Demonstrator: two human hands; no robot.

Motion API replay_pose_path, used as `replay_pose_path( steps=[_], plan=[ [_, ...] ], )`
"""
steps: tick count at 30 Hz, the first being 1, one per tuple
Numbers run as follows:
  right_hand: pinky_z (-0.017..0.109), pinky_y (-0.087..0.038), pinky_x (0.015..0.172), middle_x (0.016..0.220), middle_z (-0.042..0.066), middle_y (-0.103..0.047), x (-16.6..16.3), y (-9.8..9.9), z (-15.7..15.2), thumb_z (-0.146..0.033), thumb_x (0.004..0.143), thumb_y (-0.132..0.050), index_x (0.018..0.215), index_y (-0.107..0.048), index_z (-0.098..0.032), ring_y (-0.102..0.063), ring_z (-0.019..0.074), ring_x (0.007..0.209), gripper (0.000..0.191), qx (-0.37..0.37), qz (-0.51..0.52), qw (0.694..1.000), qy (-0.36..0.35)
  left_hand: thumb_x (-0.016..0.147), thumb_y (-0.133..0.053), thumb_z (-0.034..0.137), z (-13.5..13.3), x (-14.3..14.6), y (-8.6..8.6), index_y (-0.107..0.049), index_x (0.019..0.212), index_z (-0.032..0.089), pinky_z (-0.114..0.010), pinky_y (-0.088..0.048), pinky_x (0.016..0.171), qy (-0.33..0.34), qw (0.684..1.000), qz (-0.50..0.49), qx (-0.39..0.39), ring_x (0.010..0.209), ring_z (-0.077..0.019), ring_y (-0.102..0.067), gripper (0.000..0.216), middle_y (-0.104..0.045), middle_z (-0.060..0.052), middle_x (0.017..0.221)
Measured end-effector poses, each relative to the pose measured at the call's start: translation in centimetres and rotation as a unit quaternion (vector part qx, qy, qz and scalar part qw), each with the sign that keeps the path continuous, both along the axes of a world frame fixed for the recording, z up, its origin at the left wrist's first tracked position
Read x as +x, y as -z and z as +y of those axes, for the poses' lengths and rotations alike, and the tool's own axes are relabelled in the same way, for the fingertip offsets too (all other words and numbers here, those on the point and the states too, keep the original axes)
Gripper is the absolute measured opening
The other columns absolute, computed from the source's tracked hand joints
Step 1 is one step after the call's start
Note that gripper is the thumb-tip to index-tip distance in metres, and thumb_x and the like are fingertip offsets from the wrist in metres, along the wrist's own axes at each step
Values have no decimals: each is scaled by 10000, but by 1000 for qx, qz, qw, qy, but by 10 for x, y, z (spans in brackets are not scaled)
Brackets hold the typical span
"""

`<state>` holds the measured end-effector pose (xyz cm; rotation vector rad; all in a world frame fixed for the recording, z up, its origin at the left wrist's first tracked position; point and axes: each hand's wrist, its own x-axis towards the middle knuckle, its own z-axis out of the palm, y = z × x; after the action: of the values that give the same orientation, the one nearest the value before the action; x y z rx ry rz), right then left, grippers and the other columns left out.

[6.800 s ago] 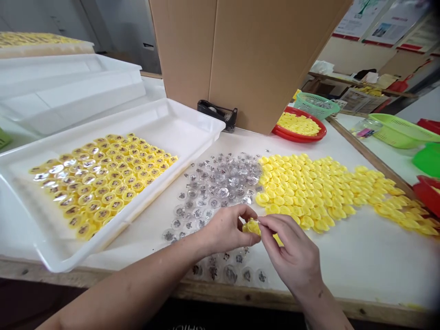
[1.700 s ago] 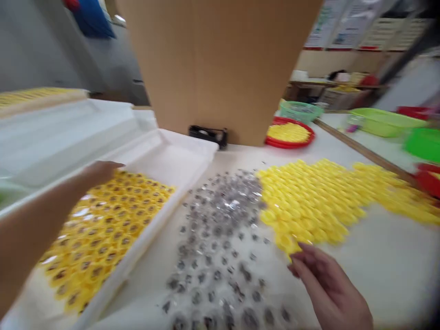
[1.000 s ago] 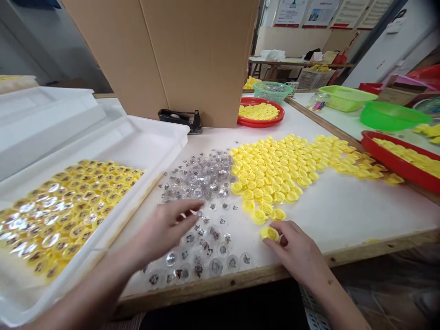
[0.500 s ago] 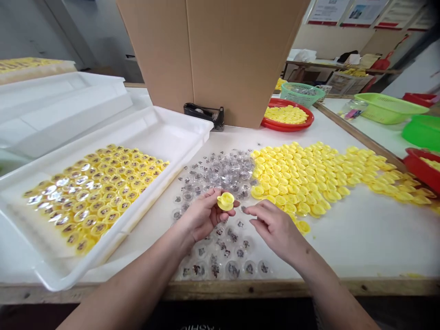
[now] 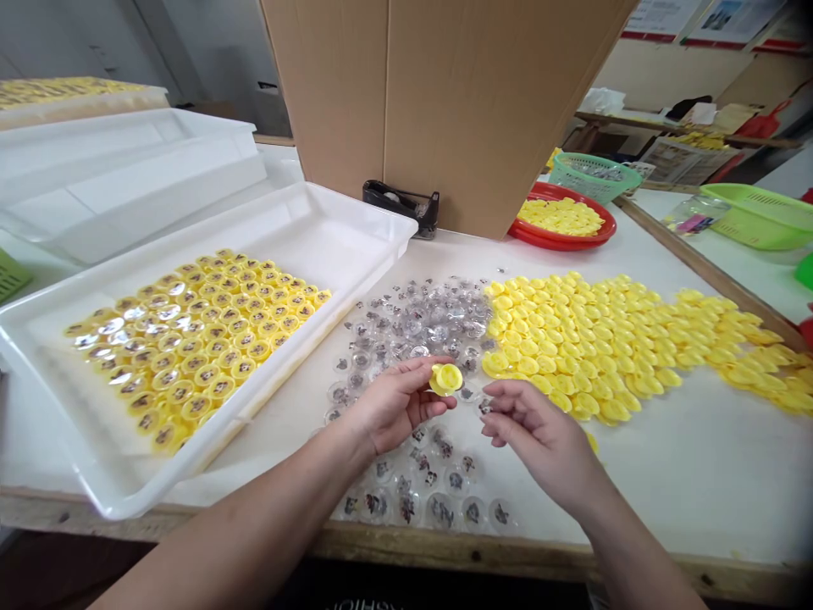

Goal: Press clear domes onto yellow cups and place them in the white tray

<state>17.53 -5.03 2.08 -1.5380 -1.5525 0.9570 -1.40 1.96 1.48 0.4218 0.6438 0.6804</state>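
My left hand [image 5: 397, 407] pinches a small yellow plastic teacup [image 5: 446, 379] with a saucer-like rim and a handle, its open top facing me. Just to the right, my right hand [image 5: 539, 436] is closed, with a small clear printed disc [image 5: 484, 407] at its fingertips. The two hands are apart. Beneath and around them lie many clear discs [image 5: 439, 510] with dark animal-like pictures. Beyond my right hand spreads a bed of yellow teacups [image 5: 572, 339] on the white table.
At left, a white tray [image 5: 356, 222] holds rows of yellow cups with pictures in them. Behind are a black tape dispenser [image 5: 401, 206], a tall cardboard sheet [image 5: 445, 110], a red basin [image 5: 565, 240] of yellow pieces and a green basket [image 5: 597, 176]. A wooden strip [image 5: 699, 256] edges the table.
The view has turned a little, so the scene sits differently. My left hand still holds the teacup; the disc at my right fingertips now shows more clearly.
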Motion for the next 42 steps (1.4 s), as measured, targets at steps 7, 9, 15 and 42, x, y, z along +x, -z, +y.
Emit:
replay_pose_path(
  steps=[7,9,15,42],
  plan=[
    [271,-532,593,906,15,-591,-8,-21,16,-265,861,-551,1001,-669,-246,-589,95,623,185,13,80,995,-63,911,-476,206,-11,8,8,-608,1002,112,-134,-475,478,47,999,-15,16,544,-91,-624,186,-640,-68,752],
    [266,-536,598,990,27,-578,-10,-18,20,-265,857,-549,1042,-668,-260,-585,91,649,220,14,51,996,-65,902,-500,218,-13,10,11,-614,983,106,-132,-468,481,51,998,-25,22,557,-92,-625,180,-639,-70,758],
    [305,-561,643,868,29,-663,-14,-20,11,-339,846,-580,989,-664,-225,-625,143,673,202,15,-45,999,6,773,-699,267,-15,11,14,-633,977,124,-162,-490,559,18,999,-28,37,613,-102,-634,257,-650,-58,773],
    [316,-531,742,989,47,-656,-26,-25,-12,-272,854,-591,1065,-567,-249,-640,183,823,214,251,-305,919,7,610,-815,356,-22,12,6,-678,923,135,-211,-477,579,17,997,-12,78,578,-81,-592,408,-644,-23,756]
  ],
)
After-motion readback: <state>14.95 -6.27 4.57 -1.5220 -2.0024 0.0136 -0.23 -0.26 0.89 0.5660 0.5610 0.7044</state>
